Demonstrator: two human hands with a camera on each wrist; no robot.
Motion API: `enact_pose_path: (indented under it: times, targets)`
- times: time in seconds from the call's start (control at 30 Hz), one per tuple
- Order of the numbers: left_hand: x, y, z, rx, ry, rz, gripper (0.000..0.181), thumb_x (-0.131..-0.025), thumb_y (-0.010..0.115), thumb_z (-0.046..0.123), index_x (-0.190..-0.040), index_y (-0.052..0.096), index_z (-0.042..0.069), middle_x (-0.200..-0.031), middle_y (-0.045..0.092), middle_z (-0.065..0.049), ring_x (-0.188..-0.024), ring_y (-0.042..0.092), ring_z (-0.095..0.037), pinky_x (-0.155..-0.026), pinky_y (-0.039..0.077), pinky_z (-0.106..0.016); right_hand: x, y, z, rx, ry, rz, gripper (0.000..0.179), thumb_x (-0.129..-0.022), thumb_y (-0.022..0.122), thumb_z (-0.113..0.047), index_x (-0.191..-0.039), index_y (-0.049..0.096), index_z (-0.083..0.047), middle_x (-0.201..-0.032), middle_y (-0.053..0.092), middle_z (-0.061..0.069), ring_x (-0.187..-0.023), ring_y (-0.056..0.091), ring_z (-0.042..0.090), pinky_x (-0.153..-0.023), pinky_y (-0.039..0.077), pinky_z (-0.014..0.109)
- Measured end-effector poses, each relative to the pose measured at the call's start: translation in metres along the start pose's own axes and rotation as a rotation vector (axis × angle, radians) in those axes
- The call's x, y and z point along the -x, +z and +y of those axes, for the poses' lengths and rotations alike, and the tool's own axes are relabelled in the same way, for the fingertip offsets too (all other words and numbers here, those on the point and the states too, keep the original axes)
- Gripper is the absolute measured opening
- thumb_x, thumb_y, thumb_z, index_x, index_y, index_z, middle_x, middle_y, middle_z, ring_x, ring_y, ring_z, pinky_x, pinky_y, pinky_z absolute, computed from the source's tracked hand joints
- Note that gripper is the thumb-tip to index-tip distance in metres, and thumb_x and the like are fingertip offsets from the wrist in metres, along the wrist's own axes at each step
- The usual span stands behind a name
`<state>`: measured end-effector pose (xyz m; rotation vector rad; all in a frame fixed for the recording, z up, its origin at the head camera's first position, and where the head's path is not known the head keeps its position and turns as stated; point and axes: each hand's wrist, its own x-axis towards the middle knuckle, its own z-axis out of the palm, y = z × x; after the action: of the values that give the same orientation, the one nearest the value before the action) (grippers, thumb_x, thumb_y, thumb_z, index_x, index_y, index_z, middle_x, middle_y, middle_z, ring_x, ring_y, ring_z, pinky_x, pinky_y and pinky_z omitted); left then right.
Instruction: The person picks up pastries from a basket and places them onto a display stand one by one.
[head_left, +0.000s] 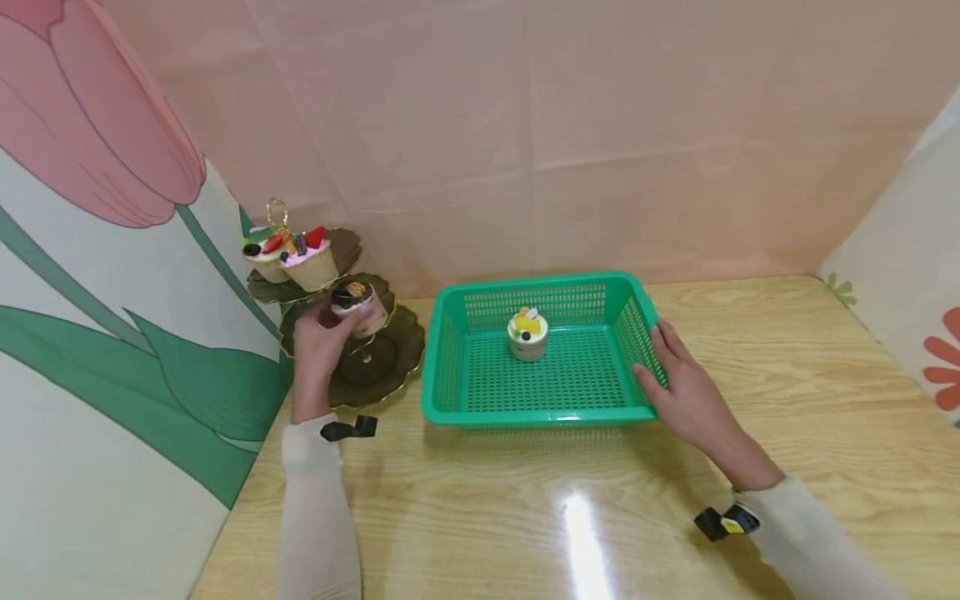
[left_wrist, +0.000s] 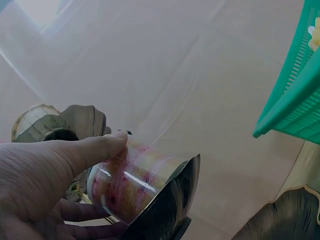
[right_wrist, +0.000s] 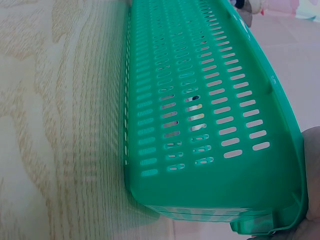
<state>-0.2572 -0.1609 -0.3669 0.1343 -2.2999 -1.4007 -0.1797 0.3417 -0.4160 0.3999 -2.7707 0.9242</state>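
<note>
Dessert cup (left_wrist: 135, 182), dark-topped, touches the middle tier of a three-tiered stand (head_left: 375, 358), gripped between the thumb and fingers of the left hand (head_left: 318, 342). Two fruit-topped cupcakes (head_left: 313, 270) stand on the top tier. Beside the stand, a green basket (head_left: 525, 418) sits on the wooden table (head_left: 450, 517) with a pale fruit cup (head_left: 528, 340) inside; the right hand (head_left: 686, 396) clasps the basket's right rim — thumb inside, fingers outside.
</note>
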Motion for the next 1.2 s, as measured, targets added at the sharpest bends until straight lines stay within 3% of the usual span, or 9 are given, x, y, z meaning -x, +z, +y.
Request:
enact_pose_path:
  times: [0.33, 0.63, 1.2]
  targets:
    - [-0.0003, -0.0027, -0.0040, -0.089, -0.007, 0.026, 0.060, -0.082, 0.085, 0.042, -0.122, 0.066, 0.002, -0.105, 0.070, -0.016, -0.090, 0.061, -0.021, -0.073, 0.044, -0.026, 0.0002, 0.0008, 0.0002, -0.004, -0.002, 0.003, 0.070, -0.108, 0.048, -0.031, -0.157, 0.016, 0.009, -0.167, 0.004, 0.024, -0.145, 0.021, 0.054, -0.105, 0.028, 0.072]
    - [0.0017, -0.0036, -0.0011, -0.124, -0.002, 0.035, 0.055, -0.084, 0.084, 0.038, -0.119, 0.066, -0.001, -0.104, 0.070, -0.020, -0.090, 0.063, -0.025, -0.073, 0.044, -0.028, -0.0001, 0.0005, 0.0009, -0.004, 0.000, 0.005, 0.071, -0.108, 0.048, -0.031, -0.157, 0.016, 0.009, -0.168, 0.003, 0.022, -0.146, 0.020, 0.054, -0.105, 0.028, 0.071]
    - [0.0011, -0.0047, -0.0026, -0.255, 0.030, 0.050, 0.054, -0.086, 0.081, 0.042, -0.113, 0.067, -0.002, -0.098, 0.071, -0.024, -0.090, 0.065, -0.036, -0.076, 0.046, -0.046, -0.0009, 0.0010, 0.0023, -0.002, 0.004, 0.007, 0.071, -0.108, 0.049, -0.030, -0.157, 0.016, 0.009, -0.167, 0.003, 0.022, -0.145, 0.021, 0.054, -0.106, 0.028, 0.072]
